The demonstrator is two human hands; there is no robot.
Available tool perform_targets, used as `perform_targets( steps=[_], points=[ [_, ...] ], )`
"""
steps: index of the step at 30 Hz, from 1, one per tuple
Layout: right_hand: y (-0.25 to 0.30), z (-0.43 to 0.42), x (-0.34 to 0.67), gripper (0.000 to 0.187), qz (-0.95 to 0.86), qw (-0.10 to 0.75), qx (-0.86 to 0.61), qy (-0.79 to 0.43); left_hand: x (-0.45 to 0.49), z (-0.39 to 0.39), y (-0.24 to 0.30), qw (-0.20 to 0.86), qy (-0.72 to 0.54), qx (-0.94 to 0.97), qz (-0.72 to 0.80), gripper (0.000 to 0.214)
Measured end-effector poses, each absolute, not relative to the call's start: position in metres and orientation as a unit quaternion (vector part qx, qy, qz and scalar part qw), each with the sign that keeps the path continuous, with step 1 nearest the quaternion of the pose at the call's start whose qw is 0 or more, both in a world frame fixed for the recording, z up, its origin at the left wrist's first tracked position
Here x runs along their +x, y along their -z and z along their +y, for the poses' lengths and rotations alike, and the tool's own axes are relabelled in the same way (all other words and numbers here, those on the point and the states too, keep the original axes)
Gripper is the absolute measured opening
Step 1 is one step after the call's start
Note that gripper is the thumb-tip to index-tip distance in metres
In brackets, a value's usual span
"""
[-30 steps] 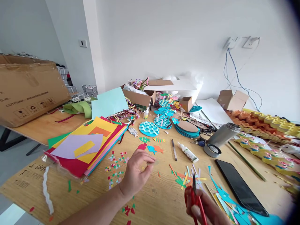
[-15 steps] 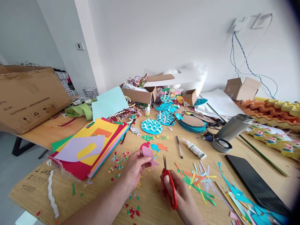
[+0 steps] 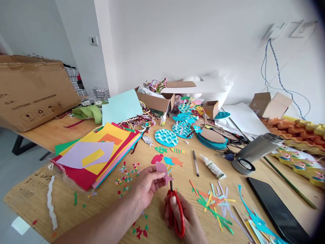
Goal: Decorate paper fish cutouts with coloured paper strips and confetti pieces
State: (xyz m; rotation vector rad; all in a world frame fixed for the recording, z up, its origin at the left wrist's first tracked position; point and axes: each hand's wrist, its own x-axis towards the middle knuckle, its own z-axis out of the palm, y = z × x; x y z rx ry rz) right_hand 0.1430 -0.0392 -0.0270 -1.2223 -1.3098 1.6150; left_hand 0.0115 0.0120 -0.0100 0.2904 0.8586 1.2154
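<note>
My left hand (image 3: 149,181) pinches a pink paper fish (image 3: 161,168) between thumb and fingers, above the table. Red-handled scissors (image 3: 179,217) are gripped in my right hand (image 3: 186,211), with the blades pointing away from me. Their slightly parted tips are at the fish's tail end; whether they touch the paper I cannot tell. Just beyond lie a crimson paper shape (image 3: 156,158), a blue paper fish (image 3: 167,160) and an orange one (image 3: 177,161). A green fish (image 3: 160,149) and a striped yellow fish (image 3: 177,150) rest farther back.
Coloured paper sheets (image 3: 122,142) are stacked at left. A pen (image 3: 195,163), glue bottle (image 3: 213,167), paper strips (image 3: 215,203), a phone (image 3: 275,206) and a metal flask (image 3: 259,147) lie to the right. Turquoise wavy discs (image 3: 166,137) and cardboard boxes (image 3: 154,101) stand behind.
My right hand has brought the scissors left and up to the tail of the pink fish. The left hand keeps its pinch. The camera view has shifted slightly.
</note>
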Motion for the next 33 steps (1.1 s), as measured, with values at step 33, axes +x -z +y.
perform_targets(
  steps=[33],
  points=[
    [0.0352,-0.0386,0.1448,0.05,-0.525,0.339,-0.491,-0.607,0.0158,0.0084,0.0144,0.692,-0.56,0.142,0.433,0.028]
  ],
)
